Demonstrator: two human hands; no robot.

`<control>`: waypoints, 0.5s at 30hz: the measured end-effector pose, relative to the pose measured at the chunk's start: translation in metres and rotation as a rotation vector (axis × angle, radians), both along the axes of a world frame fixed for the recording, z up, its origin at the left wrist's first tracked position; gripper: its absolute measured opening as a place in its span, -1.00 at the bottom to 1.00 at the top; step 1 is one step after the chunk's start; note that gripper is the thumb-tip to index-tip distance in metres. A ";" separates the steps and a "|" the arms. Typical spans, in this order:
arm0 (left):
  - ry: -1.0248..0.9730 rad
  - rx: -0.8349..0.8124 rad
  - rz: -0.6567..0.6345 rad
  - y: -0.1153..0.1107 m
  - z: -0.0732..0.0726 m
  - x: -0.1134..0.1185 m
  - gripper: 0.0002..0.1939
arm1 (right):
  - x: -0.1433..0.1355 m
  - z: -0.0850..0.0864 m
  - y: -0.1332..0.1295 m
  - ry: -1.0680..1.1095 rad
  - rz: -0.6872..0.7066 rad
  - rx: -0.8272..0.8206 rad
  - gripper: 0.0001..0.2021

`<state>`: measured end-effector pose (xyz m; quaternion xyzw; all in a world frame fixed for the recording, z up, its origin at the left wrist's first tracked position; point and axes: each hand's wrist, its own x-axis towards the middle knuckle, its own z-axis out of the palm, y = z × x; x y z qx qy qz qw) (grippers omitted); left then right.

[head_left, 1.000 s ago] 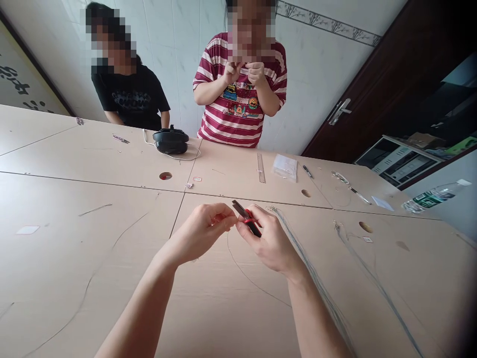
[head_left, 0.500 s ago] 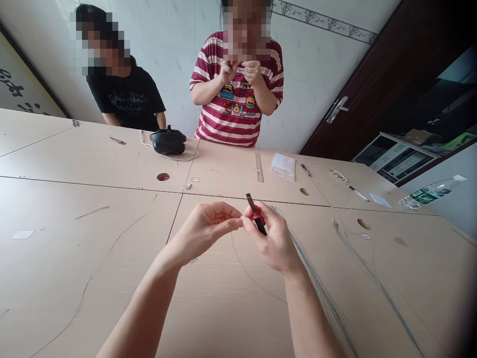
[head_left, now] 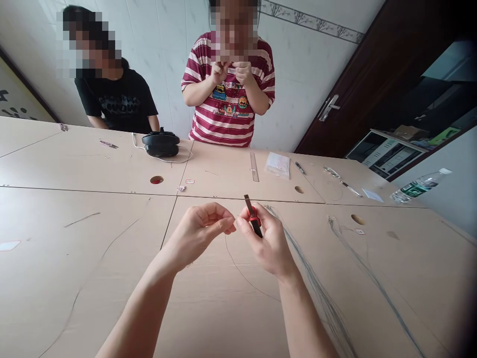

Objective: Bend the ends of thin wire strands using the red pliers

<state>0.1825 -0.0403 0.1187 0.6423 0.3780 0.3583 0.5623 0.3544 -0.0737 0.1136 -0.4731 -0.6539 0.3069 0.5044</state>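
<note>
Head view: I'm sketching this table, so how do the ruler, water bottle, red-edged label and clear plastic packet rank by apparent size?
Largest to smallest, as they look:
1. water bottle
2. clear plastic packet
3. ruler
4. red-edged label

I'm counting one cutter (head_left: 256, 228) in the right fingers (head_left: 244, 229) and one strand (head_left: 238, 271) trailing below the left fingers (head_left: 219, 227). Beyond them, I'm seeing two people (head_left: 225, 117), one ruler (head_left: 254, 167) and one packet (head_left: 278, 165). To their right, I'm finding two pens (head_left: 300, 168) and one bottle (head_left: 416, 188).
</note>
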 end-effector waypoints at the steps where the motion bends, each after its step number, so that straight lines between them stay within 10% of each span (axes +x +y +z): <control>1: 0.011 0.003 0.008 0.000 0.001 0.000 -0.80 | 0.000 0.000 0.000 0.001 -0.003 0.000 -0.89; 15: 0.087 0.036 0.036 -0.004 0.006 -0.002 -0.77 | 0.003 -0.005 -0.008 0.000 -0.040 -0.002 -0.92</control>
